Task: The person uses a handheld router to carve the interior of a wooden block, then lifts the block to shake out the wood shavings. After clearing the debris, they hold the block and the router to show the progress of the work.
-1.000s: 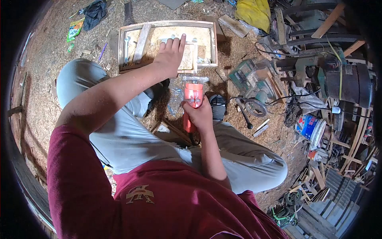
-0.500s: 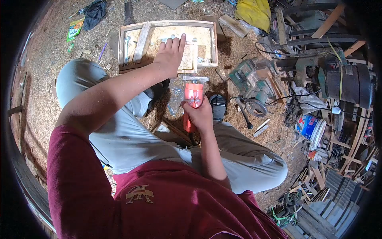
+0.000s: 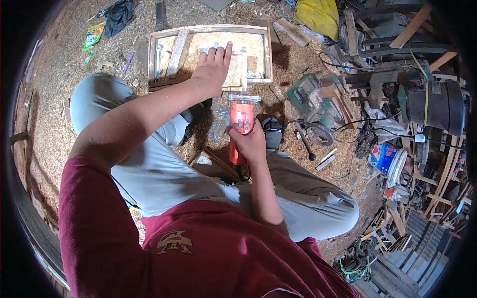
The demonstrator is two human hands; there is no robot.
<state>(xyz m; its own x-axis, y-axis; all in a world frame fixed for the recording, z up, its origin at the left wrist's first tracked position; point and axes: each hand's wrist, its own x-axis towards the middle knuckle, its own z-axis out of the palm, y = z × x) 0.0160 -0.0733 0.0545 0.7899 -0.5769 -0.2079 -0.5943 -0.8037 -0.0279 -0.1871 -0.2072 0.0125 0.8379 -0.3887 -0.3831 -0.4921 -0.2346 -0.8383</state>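
My right hand (image 3: 248, 143) is wrapped round the red body of a trim router (image 3: 242, 110), thumb across its front. The router's clear base (image 3: 244, 98) faces away from me, close to the near edge of a small wooden piece (image 3: 237, 74). My left hand (image 3: 212, 69) presses flat on that piece, fingers stretched forward, thumb hidden. Under it lies a shallow wooden frame (image 3: 208, 30) with sawdust inside and a slat (image 3: 178, 53) across its left part. A wrench (image 3: 158, 57) rests in the frame's left end.
A green machine with a handwheel (image 3: 319, 134) stands to the right, cables running behind it. Farther right are a larger belt-driven machine (image 3: 435, 102), a blue-and-white bucket (image 3: 390, 161) and wood scraps. Sawdust covers the floor. A yellow sack (image 3: 318, 17) lies at the back.
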